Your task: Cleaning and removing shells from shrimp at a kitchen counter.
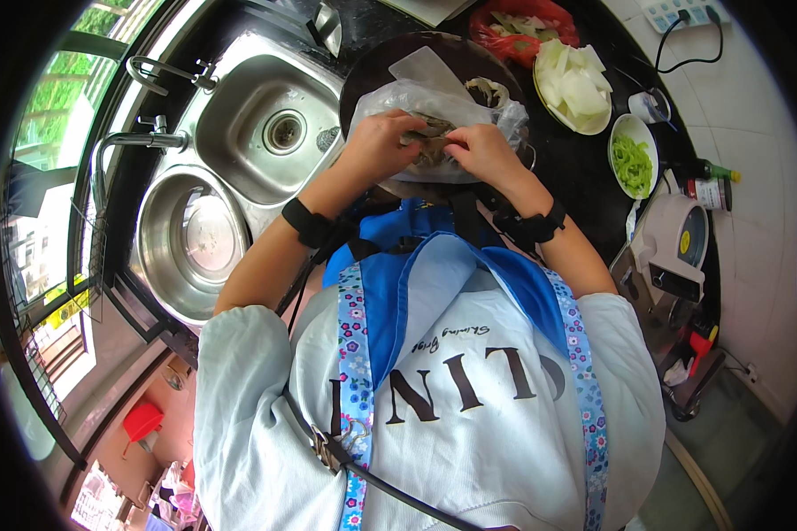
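Both hands meet over a clear plastic bag (398, 99) that lies open on a round dark board (365, 66). My left hand (388, 143) pinches a small grey-brown food piece (436, 126), which looks like a shrimp. On its other side, the fingertips of my right hand (484, 152) grip the same piece. More grey-brown pieces (430, 154) lie in the bag beneath my fingers, partly hidden by them. A pale, flat rectangular piece (428, 72) rests beyond the bag. Beside it sits a small heap of greyish scraps (488, 91).
To the left are a steel sink (239, 133), a round steel basin (149, 226) and two taps (139, 139). On the right stand a plate of pale cut vegetable (574, 86), a bowl of green strips (632, 157) and a white appliance (670, 232). A red plastic bag (484, 33) holds scraps.
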Available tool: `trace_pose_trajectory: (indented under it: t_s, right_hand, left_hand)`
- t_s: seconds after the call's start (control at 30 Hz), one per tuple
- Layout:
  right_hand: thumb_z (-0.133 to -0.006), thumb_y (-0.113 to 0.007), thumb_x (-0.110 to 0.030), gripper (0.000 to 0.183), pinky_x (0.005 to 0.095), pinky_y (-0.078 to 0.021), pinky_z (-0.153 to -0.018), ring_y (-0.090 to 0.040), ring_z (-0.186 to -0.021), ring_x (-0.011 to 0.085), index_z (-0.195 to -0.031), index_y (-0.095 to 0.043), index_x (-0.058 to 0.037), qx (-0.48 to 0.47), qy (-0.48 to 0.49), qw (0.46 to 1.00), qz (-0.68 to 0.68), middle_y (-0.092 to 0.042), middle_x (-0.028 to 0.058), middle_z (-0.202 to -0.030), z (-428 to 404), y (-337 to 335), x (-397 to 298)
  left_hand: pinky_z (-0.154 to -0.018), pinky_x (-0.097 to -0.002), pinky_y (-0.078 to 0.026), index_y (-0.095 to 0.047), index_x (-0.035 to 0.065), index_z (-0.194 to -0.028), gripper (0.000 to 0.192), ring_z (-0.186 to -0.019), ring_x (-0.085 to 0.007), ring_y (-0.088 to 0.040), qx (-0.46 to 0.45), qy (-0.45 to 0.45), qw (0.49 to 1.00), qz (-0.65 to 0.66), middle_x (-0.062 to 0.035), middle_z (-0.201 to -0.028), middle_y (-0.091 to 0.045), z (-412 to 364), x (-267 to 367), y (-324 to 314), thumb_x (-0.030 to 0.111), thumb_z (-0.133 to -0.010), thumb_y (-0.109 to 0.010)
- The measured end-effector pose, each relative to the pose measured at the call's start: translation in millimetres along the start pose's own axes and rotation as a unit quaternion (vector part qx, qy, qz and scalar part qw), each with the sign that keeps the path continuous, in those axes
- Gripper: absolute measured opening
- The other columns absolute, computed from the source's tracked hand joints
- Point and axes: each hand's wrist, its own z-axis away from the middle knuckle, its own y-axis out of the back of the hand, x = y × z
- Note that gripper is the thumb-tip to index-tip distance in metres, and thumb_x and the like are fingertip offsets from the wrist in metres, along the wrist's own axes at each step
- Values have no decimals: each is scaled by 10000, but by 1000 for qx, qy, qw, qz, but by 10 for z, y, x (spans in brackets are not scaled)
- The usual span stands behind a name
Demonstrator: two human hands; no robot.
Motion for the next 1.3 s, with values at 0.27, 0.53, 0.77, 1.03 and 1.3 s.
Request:
trace_pose_trajectory:
  t_s: [0.27,0.53,0.77,1.03,1.3]
  right_hand:
    - [-732,-614,-135,165,344,-481,-605,-632,-652,278,-831,-664,-13,-84,-120,980,-138,-636,157,-692,-28,26,-65]
    - [-743,-623,-138,185,316,-468,-570,-629,-626,239,-870,-654,-7,-47,47,997,-34,-643,142,-709,-109,2,-50]
    - [-726,-611,-167,186,370,-463,-616,-596,-695,334,-851,-654,-37,-47,63,997,-1,-606,186,-737,-101,-43,-83]
    - [-753,-601,-117,163,366,-473,-622,-594,-720,334,-885,-645,-31,46,102,993,-44,-621,164,-795,9,-78,-85]
    - [-759,-613,-77,159,342,-487,-641,-606,-741,299,-906,-631,-20,160,173,972,-10,-633,134,-836,109,-83,-111]
  left_hand:
    - [-628,-390,-479,-626,24,-867,190,-692,-325,-598,-78,-35,995,-42,-155,-758,-614,-21,-29,-150,107,-703,-577]
    - [-660,-398,-472,-608,41,-858,173,-735,-315,-589,-112,-100,983,-105,-142,-758,-600,-33,-90,-220,95,-696,-579]
    - [-602,-332,-491,-648,18,-859,198,-634,-265,-606,-47,-13,999,7,-138,-720,-621,15,-5,-173,92,-680,-609]
    - [-593,-258,-498,-659,-13,-885,202,-647,-138,-627,0,135,982,135,-94,-710,-647,32,97,-101,92,-724,-595]
    - [-632,-183,-502,-596,11,-979,173,-706,-98,-611,-47,293,843,449,-36,-848,-627,10,-6,-93,99,-848,-526]
